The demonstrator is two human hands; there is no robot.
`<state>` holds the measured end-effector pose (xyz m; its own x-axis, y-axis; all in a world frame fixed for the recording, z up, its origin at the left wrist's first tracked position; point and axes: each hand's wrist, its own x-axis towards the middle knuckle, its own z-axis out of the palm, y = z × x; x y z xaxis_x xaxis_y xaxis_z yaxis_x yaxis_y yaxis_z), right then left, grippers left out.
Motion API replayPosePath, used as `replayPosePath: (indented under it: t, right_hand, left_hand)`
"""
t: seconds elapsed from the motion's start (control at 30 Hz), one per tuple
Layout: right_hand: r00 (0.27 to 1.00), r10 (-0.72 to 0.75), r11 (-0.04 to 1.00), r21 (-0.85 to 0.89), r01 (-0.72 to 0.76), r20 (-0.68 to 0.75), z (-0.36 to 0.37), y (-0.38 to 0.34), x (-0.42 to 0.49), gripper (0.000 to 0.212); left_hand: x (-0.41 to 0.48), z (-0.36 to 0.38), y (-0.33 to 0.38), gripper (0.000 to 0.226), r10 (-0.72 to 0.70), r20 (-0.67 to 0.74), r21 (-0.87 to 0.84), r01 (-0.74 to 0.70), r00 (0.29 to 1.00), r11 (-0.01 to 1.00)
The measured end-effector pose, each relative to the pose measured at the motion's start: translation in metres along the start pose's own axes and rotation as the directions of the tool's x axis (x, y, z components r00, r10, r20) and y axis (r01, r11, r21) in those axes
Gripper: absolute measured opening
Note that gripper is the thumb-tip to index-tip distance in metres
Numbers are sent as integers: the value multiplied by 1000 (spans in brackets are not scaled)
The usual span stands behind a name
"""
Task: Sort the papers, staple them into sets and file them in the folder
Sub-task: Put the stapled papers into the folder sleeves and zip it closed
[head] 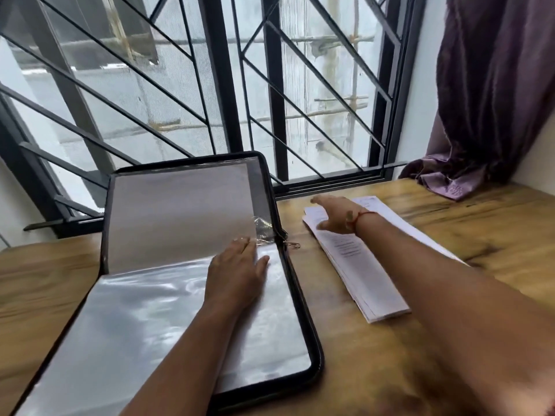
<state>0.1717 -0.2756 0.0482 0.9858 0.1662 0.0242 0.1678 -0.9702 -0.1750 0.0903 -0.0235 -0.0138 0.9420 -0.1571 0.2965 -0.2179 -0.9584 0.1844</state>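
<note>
Folder point(135, 325) lying open on table point(360, 370) at 7 o'clock, lid standing up; left hand point(237, 274) pressing flat on its clear sleeve, fingers straight, together; papers point(369, 274) lying stacked at folder's 3 o'clock; right hand point(336, 216) stretching over stack's far end, fingers extended, gripping nothing; contact unclear.

Light: your daylight comes through the window point(300, 85) | glare: folder sleeves point(150, 310) | blur: your right hand point(336, 216) | edges: bowed
</note>
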Motion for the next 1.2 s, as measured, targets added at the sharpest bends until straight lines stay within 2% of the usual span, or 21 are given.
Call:
replayPosePath:
  t: [0.07, 0.13, 0.23, 0.33, 0.5, 0.57, 0.67, 0.8, 0.87, 1.0, 1.1, 1.2]
  right_hand:
    - [988, -12, 999, -32, 17, 155, -5, 6, 10, 81]
    - [969, -6, 998, -52, 20, 247, -8, 8, 20, 82]
    - [950, 8, 993, -112, 28, 311, -9, 8, 32, 84]
    - [953, 1, 992, -118, 36, 304, -11, 8, 39, 88]
    - [988, 0, 965, -259, 41, 157, -12, 4, 41, 87]
    - [994, -36, 954, -292, 64, 100, -12, 5, 39, 71]
    - [992, -128, 964, -239, 121, -14, -11, 7, 34, 38]
    - [984, -160, 981, -125, 149, -83, -30, 7, 23, 10]
    - [982, -166, 982, -103, 156, -96, -51, 3, 15, 9]
    - [971, -186, 977, -129, 168, -149, -105, -14, -3, 26]
    - [954, -211, 975, -112, 191, -212, -143, -24, -15, 26]
    - [833, -333, 943, -169, 287, -442, -176, -27, -33, 14]
  left_hand:
    - [0, 1, -1, 58, 0, -6, -4, 0, 1000, 1000]
    - [1, 3, -2, 59, -7, -5, -13, 7, 1000, 1000]
    - [2, 6, -3, 58, -18, -10, -26, 18, 1000, 999]
    - [2, 7, -3, 57, -17, -24, -20, 16, 1000, 1000]
    - [2, 7, -3, 58, -22, -23, -25, 22, 999, 999]
    - [2, 7, -3, 58, -22, -26, -24, 22, 999, 999]
    - [1, 6, -2, 58, -20, -29, -10, 20, 999, 1000]
    - [1, 6, -3, 59, -24, -21, -6, 24, 999, 1000]
    - [0, 5, -2, 58, -20, -23, -2, 20, 1000, 1000]
    - [-1, 1, -1, 57, -33, -21, -46, 32, 999, 998]
    - [-1, -3, -1, 53, -47, 4, -111, 47, 999, 993]
    - [0, -7, -3, 46, -65, -9, -210, 62, 998, 976]
